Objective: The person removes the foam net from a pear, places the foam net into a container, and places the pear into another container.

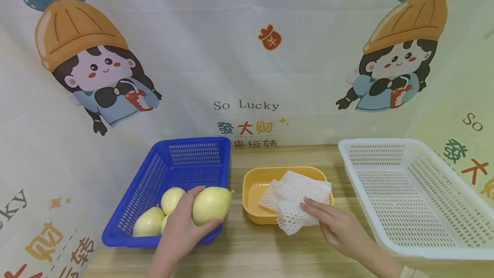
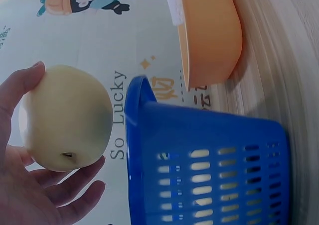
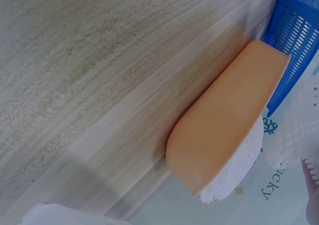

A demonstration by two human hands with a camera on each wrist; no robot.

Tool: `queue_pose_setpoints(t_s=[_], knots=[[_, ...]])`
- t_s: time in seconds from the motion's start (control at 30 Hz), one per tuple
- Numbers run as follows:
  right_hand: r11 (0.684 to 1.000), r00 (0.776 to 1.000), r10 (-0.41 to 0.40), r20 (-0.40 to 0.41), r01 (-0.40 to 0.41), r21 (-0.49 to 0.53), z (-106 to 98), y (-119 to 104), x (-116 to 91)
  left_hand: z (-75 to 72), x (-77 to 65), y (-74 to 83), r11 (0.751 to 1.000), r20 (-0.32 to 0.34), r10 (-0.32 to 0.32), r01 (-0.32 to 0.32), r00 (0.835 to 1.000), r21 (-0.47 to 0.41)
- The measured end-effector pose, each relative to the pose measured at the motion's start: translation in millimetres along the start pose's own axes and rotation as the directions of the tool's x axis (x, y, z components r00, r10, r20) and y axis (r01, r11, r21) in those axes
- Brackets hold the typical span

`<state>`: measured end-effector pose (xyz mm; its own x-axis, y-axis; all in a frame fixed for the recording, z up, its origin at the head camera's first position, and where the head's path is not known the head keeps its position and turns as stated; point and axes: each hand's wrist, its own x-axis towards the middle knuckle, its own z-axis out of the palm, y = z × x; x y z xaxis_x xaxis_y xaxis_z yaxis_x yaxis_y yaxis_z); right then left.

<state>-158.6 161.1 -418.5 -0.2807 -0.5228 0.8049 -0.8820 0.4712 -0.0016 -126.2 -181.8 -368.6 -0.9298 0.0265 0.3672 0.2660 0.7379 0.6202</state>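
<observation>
My left hand (image 1: 187,222) grips a pale yellow-green pear (image 1: 211,206) above the front right corner of the blue basket (image 1: 133,170). In the left wrist view, the thumb and fingers curl round the pear (image 2: 70,118), its hollow end showing. Several more pears (image 1: 149,221) lie in the basket, partly hidden by that hand. My right hand (image 1: 339,226) pinches a white foam net sleeve (image 1: 291,216) at the front rim of the yellow bin (image 1: 256,216). Other net sleeves (image 1: 301,185) lie in the bin and over its right rim. Only part of a finger (image 3: 312,205) shows at the right wrist view's edge.
A white slotted basket (image 1: 405,200) stands to the right on the wooden table (image 1: 251,248). Behind and at the sides hangs a printed cloth (image 1: 308,76) with cartoon figures and lettering. The yellow bin sits between the two baskets.
</observation>
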Motion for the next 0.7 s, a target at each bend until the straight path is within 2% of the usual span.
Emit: queue_pose_setpoints(t_s=[0.23,0.5,0.7], knots=[[1.000,1.000,0.003,-0.026,-0.004,-0.027,0.5,3.5,4.6,-6.7,8.1,-18.3,0.996,-0.041,-0.011,0.014,0.999,0.083],[0.993,0.995,0.096,-0.022,-0.097,-0.073,-1.3,6.5,12.2,-8.4,11.9,-38.8,0.985,-0.079,-0.048,0.060,0.996,0.163],[0.982,0.991,0.116,-0.067,-0.124,-0.140,1.8,10.6,21.7,-5.1,11.3,-47.9,0.979,-0.100,-0.031,0.050,0.994,0.196]])
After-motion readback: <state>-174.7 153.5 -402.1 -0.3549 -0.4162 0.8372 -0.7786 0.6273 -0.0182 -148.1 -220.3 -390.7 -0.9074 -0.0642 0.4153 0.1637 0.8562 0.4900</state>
